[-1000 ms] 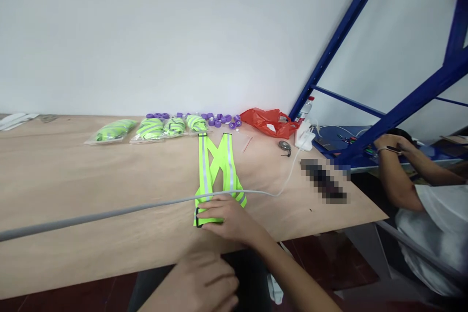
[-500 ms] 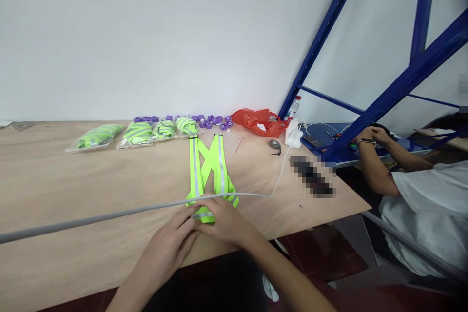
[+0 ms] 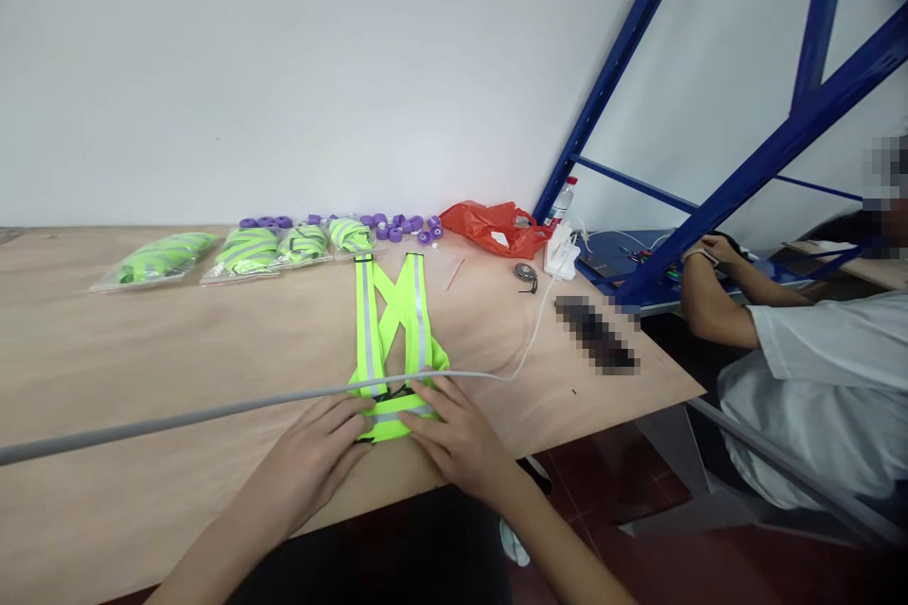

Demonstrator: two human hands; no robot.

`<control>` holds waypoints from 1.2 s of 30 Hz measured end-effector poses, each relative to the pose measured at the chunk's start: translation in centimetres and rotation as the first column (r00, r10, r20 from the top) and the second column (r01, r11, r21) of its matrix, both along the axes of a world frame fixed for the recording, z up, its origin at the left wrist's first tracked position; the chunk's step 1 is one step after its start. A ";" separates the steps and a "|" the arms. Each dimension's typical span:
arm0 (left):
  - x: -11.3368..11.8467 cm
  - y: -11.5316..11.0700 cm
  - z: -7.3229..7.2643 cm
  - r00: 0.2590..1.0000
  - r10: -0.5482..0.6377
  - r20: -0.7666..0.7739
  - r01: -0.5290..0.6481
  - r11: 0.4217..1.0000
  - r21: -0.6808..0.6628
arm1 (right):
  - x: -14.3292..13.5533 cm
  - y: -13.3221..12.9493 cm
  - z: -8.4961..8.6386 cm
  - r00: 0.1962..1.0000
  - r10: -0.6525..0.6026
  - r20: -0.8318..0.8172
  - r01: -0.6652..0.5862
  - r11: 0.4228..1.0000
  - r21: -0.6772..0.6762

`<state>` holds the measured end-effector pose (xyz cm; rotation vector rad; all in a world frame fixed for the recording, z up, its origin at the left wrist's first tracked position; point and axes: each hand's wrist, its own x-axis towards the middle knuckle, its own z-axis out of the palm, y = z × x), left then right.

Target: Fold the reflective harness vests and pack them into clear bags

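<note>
A neon-yellow reflective harness [image 3: 417, 312] lies on the wooden table, its two straps crossing and pointing toward the wall. My left hand [image 3: 327, 444] touches the left end of its near band, by a small black piece, with the fingers close together. My right hand [image 3: 454, 430] rests on the right end of that band, fingers spread. A grey cable [image 3: 248, 408] passes across the harness just above my hands. Several clear bags with folded neon straps [image 3: 248, 250] lie at the back left.
Several purple rolls [image 3: 415, 225] line the wall. Right of them are a red plastic bag [image 3: 489, 229], a bottle [image 3: 563, 201], a white power strip [image 3: 560, 252] and a tape measure [image 3: 525, 272]. A blue metal frame [image 3: 752, 151] stands before a seated person [image 3: 815, 369].
My hands have moved apart, from together at the middle of the near band to its two ends. The band shows more fully. The view has shifted slightly.
</note>
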<state>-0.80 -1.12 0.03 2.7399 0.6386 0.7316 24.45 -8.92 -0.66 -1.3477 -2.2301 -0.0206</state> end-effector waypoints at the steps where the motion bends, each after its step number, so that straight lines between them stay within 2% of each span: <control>1: -0.1 0.1 -0.1 1.000 -0.007 -0.002 0.007 1.000 0.009 | 0.2 -0.2 0.0 1.000 -0.019 -0.005 0.019 1.000 -0.004; 4: -0.2 0.2 0.0 1.000 -0.027 0.002 0.027 0.998 0.063 | 0.5 -0.6 0.1 0.999 -0.041 -0.021 0.040 0.998 -0.049; 9: -0.1 0.0 0.1 1.000 -0.018 -0.021 0.020 0.991 0.134 | 0.8 -0.5 0.5 1.000 -0.001 -0.003 0.001 0.995 -0.095; 16: -0.3 -0.2 -1.0 0.995 0.007 -0.097 0.010 0.984 0.181 | 1.0 -0.6 0.9 1.000 0.018 -0.012 -0.020 0.983 -0.180; 20: -0.3 -0.2 -1.0 0.992 0.022 -0.124 0.008 0.973 0.232 | 1.0 -0.7 1.3 0.999 0.022 -0.038 -0.031 0.970 -0.243; 29: -1.0 -2.1 -0.1 0.985 0.055 -0.165 -0.009 0.964 0.267 | 0.6 -1.8 1.9 0.997 0.043 -0.069 -0.059 0.962 -0.268; 36: -1.5 -3.6 0.2 0.984 0.046 -0.171 0.004 0.960 0.280 | 0.0 -3.4 1.0 0.997 0.062 -0.046 -0.071 0.971 -0.230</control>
